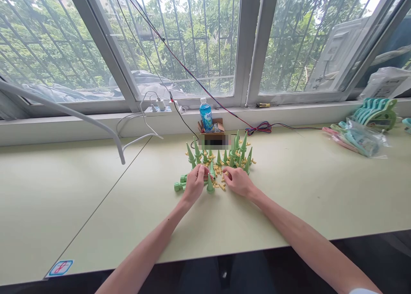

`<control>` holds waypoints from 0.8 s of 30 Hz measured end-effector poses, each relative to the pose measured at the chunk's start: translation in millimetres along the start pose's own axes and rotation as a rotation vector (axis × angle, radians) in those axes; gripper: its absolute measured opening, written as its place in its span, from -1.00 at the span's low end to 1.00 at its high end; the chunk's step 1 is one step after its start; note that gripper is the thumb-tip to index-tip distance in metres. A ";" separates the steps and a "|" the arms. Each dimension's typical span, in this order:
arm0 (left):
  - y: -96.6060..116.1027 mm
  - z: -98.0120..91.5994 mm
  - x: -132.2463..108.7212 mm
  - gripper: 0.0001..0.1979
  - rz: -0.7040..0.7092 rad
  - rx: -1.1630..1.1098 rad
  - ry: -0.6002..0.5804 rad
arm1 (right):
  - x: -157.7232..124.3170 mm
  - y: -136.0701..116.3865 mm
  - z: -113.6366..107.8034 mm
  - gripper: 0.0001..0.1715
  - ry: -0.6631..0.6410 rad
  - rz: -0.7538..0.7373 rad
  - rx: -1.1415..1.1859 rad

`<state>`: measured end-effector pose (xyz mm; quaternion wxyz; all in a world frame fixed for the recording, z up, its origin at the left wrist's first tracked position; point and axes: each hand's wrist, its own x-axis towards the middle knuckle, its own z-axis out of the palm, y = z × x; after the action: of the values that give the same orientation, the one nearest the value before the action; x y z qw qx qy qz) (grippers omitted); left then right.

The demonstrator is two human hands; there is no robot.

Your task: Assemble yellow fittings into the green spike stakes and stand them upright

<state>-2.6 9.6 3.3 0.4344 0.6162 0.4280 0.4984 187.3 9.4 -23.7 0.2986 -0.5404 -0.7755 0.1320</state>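
Observation:
My left hand (194, 185) is closed, thumb and fingers pinching a green cone (212, 170) near its lower end. A second green cone (210, 185) stands upright on the table just in front of the fingertips. My right hand (238, 181) is curled over the right side of a loose pile of small yellow plastic fittings (222, 186); what its fingertips hold, if anything, is hidden. Several more green cones (243, 144), some with yellow fittings at their bases, stand behind both hands. Green tubular parts with ridged ends (178, 186) lie left of my left hand.
Behind the cones stands a small cardboard box (219, 127) with a blue liquid bottle (206, 116). A coiled red-and-black cable (261, 127) lies to its right. Green hangers (374, 114) and a plastic bag (369, 140) are at the far right. A power strip (158, 110) sits by the window.

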 end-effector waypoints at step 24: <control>-2.2 2.5 -3.8 -0.57 0.021 0.013 -0.040 | 0.0 -6.1 -1.3 -0.93 -0.062 0.041 -0.005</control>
<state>-0.9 6.2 0.0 0.4337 0.6334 0.4161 0.4875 183.4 7.0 -19.4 0.2705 -0.5524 -0.7735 0.1529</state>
